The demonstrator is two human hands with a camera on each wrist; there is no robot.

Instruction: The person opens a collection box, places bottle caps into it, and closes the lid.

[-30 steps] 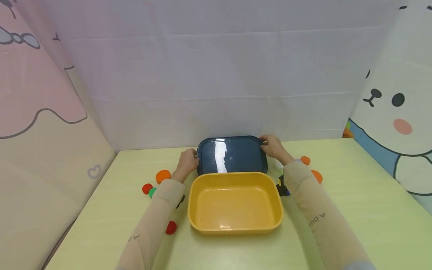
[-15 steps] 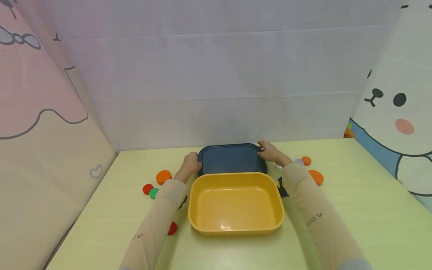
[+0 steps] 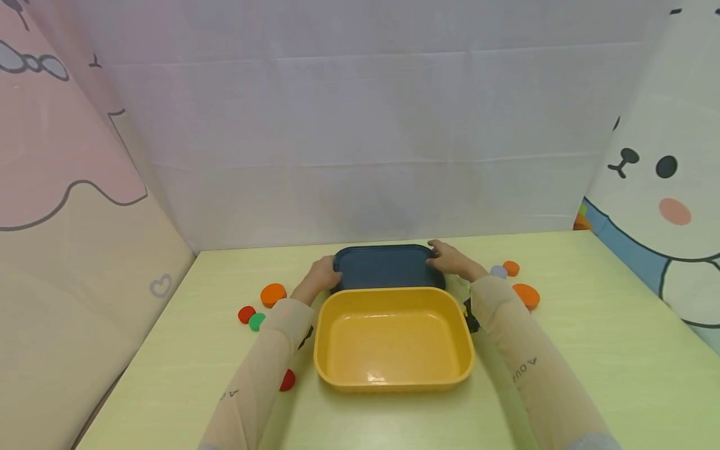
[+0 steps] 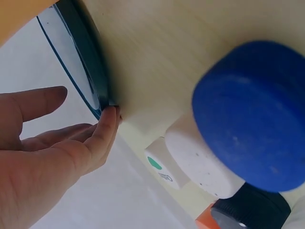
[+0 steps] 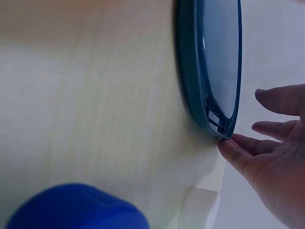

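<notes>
Behind the yellow plastic box (image 3: 394,350) a dark blue lid (image 3: 388,265) lies about flat on the table, its near edge hidden by the box. My left hand (image 3: 322,275) is at the lid's left end; in the left wrist view the fingertips (image 4: 110,113) touch its rim, with the thumb raised apart. My right hand (image 3: 450,258) is at the right end. There, in the right wrist view, extended fingers (image 5: 233,153) touch the lid's corner and the thumb stands off it. Neither hand curls round the lid.
Orange (image 3: 273,295), red (image 3: 246,314) and green (image 3: 257,321) round pieces stand left; another orange piece (image 3: 527,296) stands right. A black item (image 3: 471,315) is beside the box. The left wrist view shows a blue round object (image 4: 252,114) and a white one (image 4: 202,162). A white wall (image 3: 365,156) rises behind.
The lid, first tilted up and pinched at both ends, has come down toward flat behind the box. Both hands have lowered with it and their fingers have loosened. The box has stayed put.
</notes>
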